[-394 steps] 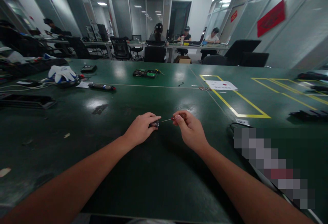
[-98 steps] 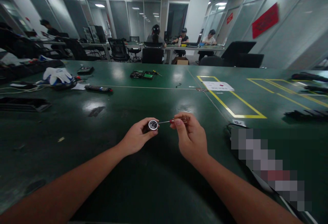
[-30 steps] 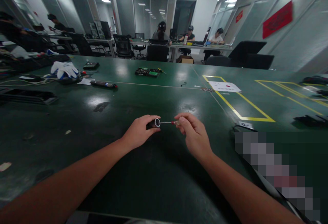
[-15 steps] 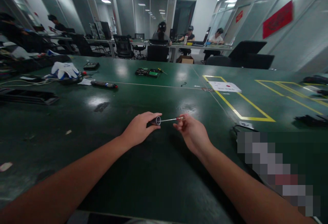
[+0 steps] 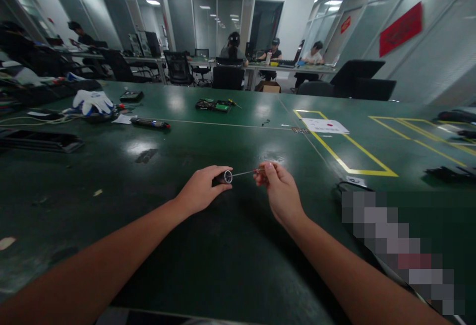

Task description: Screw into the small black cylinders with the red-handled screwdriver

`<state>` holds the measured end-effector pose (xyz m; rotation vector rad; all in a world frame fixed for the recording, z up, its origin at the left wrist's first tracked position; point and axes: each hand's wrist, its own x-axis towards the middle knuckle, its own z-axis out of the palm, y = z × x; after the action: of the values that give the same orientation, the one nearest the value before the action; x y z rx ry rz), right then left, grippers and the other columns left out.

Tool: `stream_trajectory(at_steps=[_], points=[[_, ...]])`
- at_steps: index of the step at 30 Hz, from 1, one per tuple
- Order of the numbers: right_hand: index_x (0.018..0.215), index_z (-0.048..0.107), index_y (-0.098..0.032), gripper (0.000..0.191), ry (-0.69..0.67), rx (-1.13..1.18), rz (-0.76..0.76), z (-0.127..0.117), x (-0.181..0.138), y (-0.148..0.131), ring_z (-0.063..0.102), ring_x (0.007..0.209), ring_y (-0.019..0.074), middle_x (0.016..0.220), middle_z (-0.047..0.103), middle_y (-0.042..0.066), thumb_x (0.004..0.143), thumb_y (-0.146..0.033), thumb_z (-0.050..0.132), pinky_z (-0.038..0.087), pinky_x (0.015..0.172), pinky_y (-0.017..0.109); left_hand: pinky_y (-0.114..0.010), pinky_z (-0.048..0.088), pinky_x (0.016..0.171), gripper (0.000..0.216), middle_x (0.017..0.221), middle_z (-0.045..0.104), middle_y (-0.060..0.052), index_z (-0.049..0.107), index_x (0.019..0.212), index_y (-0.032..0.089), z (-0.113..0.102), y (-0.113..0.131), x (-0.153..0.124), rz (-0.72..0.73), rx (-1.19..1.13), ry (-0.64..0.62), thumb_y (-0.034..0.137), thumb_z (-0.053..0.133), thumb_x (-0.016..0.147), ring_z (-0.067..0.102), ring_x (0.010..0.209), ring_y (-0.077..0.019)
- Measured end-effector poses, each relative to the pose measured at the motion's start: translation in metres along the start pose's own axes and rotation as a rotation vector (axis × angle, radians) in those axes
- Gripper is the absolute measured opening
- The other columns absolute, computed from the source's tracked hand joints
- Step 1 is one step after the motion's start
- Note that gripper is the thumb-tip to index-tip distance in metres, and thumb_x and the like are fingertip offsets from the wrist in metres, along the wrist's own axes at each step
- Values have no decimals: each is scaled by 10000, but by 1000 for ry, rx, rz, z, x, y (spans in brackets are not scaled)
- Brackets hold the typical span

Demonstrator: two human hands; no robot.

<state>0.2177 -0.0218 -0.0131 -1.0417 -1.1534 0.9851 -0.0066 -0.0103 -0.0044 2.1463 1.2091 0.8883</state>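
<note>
My left hand [image 5: 203, 191] is closed round a small dark cylinder [image 5: 224, 177] with a silver rim, its open end turned to the right. My right hand [image 5: 279, 192] pinches the red handle of a thin screwdriver [image 5: 248, 171]. The screwdriver's metal shaft runs left and its tip sits at the cylinder's open end. Both hands hover just above the dark green table [image 5: 238, 265], near its middle.
White gloves [image 5: 92, 102], a dark pen-like tool [image 5: 149, 123] and cables lie at the left. Circuit boards [image 5: 213, 105] sit further back, a white sheet [image 5: 325, 125] inside yellow tape lines at the right. Several people sit at desks behind. A blurred patch covers the lower right.
The cylinder has tipped from facing me to lying sideways. In the last half second my right hand rose slightly and closed tighter on the screwdriver handle; the tip stays at the cylinder.
</note>
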Motion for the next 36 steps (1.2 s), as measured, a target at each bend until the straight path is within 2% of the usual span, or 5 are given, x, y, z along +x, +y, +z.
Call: stream_trajectory(at_steps=[11, 22, 26, 30, 36], points=[[900, 678, -221, 328, -102, -147, -112, 5, -13, -27, 548, 575, 138, 642, 592, -23, 973, -524, 576, 447, 574, 289, -353, 507, 941, 403, 1161, 713, -34, 689, 1260, 250, 3, -3, 0, -1, 7, 17, 229, 767, 865, 661, 1045, -208], [970, 676, -218, 241, -14, -153, -107, 7, -13, -17, 654, 744, 184, 796, 696, 22, 962, -447, 603, 513, 765, 356, -365, 508, 975, 384, 1209, 714, -24, 683, 1257, 242, 2, 2, -2, -13, 29, 8, 234, 756, 881, 662, 1098, -206], [929, 661, -221, 272, 23, 16, 27, 4, -5, -10, 644, 720, 182, 792, 682, 20, 916, -492, 649, 522, 757, 364, -387, 511, 1002, 357, 1208, 717, -40, 683, 1246, 225, -1, 4, 0, 45, 78, -2, 225, 738, 893, 667, 1103, -216], [810, 635, -215, 277, -12, 293, 294, -3, 6, -6, 564, 595, 156, 668, 596, -12, 850, -476, 716, 562, 781, 403, -409, 495, 1054, 328, 1224, 716, -48, 692, 1227, 224, -2, 0, 4, 148, 133, 26, 211, 723, 901, 656, 1150, -227], [890, 656, -217, 267, 55, 179, 94, 0, 2, -4, 631, 702, 158, 802, 668, 11, 878, -479, 702, 537, 726, 341, -398, 525, 1007, 344, 1197, 718, -48, 693, 1225, 233, -1, -3, 5, 68, 104, 21, 204, 735, 886, 671, 1100, -221]])
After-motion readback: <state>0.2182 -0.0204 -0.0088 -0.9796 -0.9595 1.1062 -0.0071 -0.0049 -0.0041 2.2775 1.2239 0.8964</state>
